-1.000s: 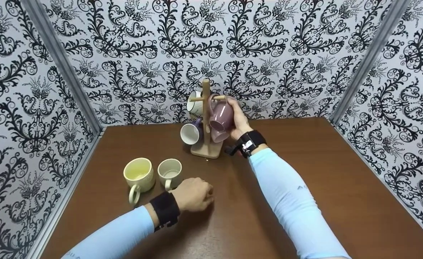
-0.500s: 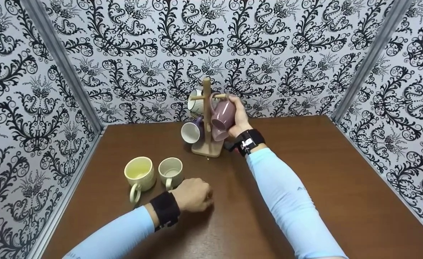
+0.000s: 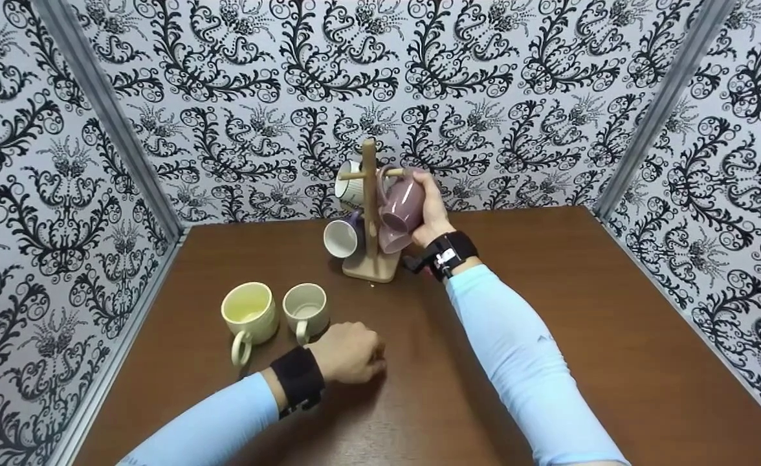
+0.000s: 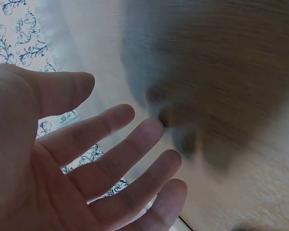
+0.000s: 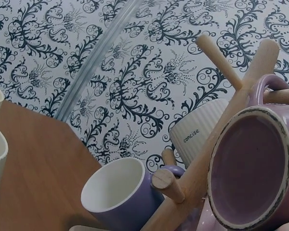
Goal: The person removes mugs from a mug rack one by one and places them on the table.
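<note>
My right hand grips a mauve mug at the upper right arm of a wooden mug tree. In the right wrist view the wooden peg passes through the mug's handle, and its round end with a pale rim faces the camera. Most of that hand is out of the right wrist view. My left hand hovers low over the table beside a cream mug, holding nothing. Its fingers are spread and loosely bent in the left wrist view.
A pink mug, a purple mug with white inside and a white ribbed mug hang on the tree. Left of the cream mug stands a yellow mug. Patterned walls enclose the brown table.
Little differs: the right hand stays on the mauve mug at the peg, and the left hand keeps its place. The whole head view shifts slightly.
</note>
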`<state>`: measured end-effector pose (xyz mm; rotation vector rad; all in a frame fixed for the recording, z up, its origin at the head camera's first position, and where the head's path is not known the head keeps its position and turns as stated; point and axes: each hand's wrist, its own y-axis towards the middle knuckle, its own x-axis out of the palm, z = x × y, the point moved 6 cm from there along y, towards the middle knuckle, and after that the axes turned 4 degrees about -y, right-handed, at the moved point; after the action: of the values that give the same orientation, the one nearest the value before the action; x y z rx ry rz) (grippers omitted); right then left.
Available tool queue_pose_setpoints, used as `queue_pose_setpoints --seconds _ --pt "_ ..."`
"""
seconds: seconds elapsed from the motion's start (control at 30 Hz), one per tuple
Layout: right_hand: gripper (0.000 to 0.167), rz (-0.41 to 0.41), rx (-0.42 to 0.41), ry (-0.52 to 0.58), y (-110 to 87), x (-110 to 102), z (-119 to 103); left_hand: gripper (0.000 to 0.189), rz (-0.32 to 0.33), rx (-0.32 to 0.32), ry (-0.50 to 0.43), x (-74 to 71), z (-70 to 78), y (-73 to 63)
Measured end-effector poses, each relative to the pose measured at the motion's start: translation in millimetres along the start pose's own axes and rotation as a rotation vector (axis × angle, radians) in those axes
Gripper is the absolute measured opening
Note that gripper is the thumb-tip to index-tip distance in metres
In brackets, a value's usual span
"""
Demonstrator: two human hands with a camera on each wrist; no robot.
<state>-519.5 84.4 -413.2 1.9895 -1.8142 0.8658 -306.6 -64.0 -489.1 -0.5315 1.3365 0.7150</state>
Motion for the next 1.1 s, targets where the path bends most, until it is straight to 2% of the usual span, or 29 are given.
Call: queue_pose_setpoints --seconds 0.13,0.27,0.53,0.83,1.1 --pt "0.044 -0.005 0.017 0.002 -2.7 -2 -4 0.013 0.0 -0.013 -0.004 0.7 -2.2 0.9" --pt "0.048 0.03 0.033 -0.005 -6.4 -7 -6 0.015 0.008 -0.031 -0.013 2.1 -6.7 2.4" --pt "0.054 0.048 0.016 -0.028 -13.5 -11 -12 0.016 -0.014 -0.048 -0.09 1.9 -13.2 1.8" --pt "0.043 -0.005 -0.093 -0.074 -15.7 -3 -22 0.017 0.004 -0.043 -0.14 -9.1 -8.0 -2.1" --pt "0.044 -0.009 -0.13 -0.11 -22.1 -9 -24 0.016 0.01 -0.063 -0.179 -5.0 -9.2 -2.5"
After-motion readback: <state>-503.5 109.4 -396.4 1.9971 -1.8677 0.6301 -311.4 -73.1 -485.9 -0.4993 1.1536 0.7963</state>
